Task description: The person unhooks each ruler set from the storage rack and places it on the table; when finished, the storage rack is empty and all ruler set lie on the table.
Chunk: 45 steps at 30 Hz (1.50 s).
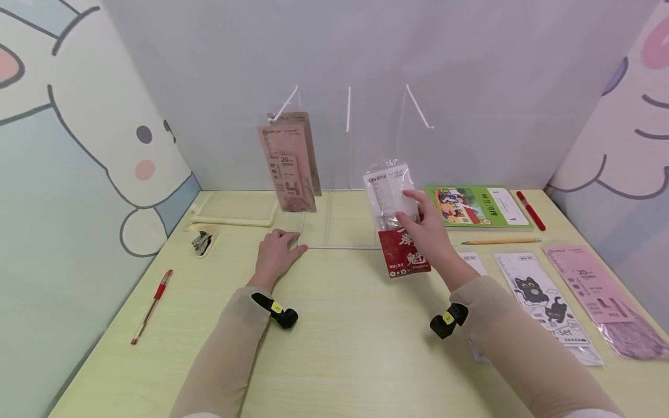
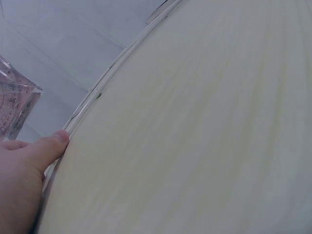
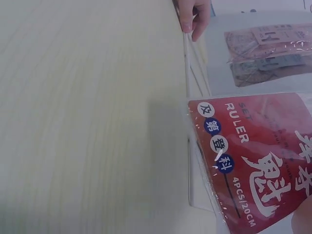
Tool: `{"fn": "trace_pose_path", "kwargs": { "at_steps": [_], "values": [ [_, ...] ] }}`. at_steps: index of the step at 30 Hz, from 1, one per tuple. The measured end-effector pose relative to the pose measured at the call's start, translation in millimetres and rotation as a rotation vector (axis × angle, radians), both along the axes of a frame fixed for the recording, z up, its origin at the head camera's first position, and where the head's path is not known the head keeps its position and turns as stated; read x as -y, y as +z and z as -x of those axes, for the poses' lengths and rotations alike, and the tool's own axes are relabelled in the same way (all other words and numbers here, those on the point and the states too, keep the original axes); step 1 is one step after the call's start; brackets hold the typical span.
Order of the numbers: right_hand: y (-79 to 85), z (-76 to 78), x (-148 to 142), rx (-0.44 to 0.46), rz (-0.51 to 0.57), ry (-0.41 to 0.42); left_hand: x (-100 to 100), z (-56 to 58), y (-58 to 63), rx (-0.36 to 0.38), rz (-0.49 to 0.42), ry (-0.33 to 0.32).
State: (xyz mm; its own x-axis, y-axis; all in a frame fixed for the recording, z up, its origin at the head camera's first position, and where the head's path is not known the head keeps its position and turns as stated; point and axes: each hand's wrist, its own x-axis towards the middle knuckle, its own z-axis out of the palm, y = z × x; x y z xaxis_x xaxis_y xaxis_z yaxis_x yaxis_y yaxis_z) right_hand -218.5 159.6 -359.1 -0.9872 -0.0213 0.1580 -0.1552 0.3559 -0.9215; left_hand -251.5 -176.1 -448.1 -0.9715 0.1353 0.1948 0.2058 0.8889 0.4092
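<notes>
a person in beige sleeves works at a pale wooden table (image 1: pixel 324 348), both hands in view. the right hand (image 1: pixel 430 231) holds the ruler pack (image 1: pixel 389 223) by its right edge, its thumb on the front and the fingers grasping the side. the ruler pack, a clear sleeve with a white card at the top and a red lower part marked "ruler", tilts in the air over the right end of the rack (image 1: pixel 342 248), below the right hook (image 1: pixel 418 106). the left hand (image 1: pixel 276 255) grips the near left corner of the rack, thumb and fingers pinching its thin white base rail; the left wrist view shows the thumb tip against that rail. on the left hook (image 1: pixel 284 104) hang a pink pack (image 1: pixel 290 174) and, behind it, a brownish pack (image 1: pixel 312 154). the middle hook (image 1: pixel 348 109) juts forward between the other two. on the right side of the table are a green book (image 1: pixel 481 208), a red marker (image 1: pixel 531 210) just beside it and a pencil (image 1: pixel 502 241) in front of it. nearer lie a pale pack (image 1: pixel 473 264) partly hidden by the right arm, a cat pack (image 1: pixel 543 296) and a second pink one. on the left are a red pen (image 1: pixel 153 305), a crumpled grey wad (image 1: pixel 201 242) in a small opening and, farther back, a cream frame (image 1: pixel 235 221). cartoon animals cover the side walls.
</notes>
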Motion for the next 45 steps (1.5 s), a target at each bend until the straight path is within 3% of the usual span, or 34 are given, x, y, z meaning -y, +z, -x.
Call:
{"fn": "trace_pose_path", "kwargs": {
  "at_steps": [12, 25, 45],
  "values": [
    [-11.2, -6.5, -20.4, 0.096, -0.108, 0.054, -0.3, 2.1, -1.4, 0.008, 0.004, 0.003],
    [-22.1, -15.4, -41.0, 0.192, -0.330, 0.204, 0.1, 0.7, -1.2, 0.003, 0.011, 0.004],
    [-46.8, -43.7, -61.7, 0.036, -0.772, 0.338, -0.7, -1.5, 2.5, 0.012, 0.010, 0.005]
  ]
}}
